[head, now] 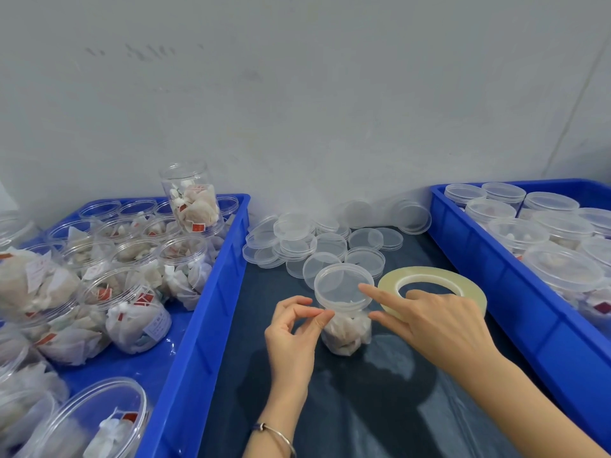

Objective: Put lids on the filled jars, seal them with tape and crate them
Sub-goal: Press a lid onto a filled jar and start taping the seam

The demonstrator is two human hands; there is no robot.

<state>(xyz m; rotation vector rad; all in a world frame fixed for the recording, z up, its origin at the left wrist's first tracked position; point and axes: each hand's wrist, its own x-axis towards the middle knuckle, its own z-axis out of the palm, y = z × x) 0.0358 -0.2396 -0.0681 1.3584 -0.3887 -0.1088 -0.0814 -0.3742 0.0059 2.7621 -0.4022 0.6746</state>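
Two blue crates flank a dark mat (380, 408): the left crate (211, 292) holds filled jars with no lids, the right crate (529, 309) holds jars already lidded. Between them, at the back of the mat, lies a heap of loose lids (317, 239). In front of the heap stands one filled jar (345, 322) with its lid (342, 287) on, and a tape roll (433, 290) lies flat just to its right. The right hand (439, 322) rests over the roll, forefinger straight and touching the lid's rim, gripping nothing that shows. The left hand (292, 328) pinches thumb to forefinger at the jar's left side, probably on a tape end, though clear tape cannot be made out. The step looks like sealing; next, the tape must wrap round the lid's seam.
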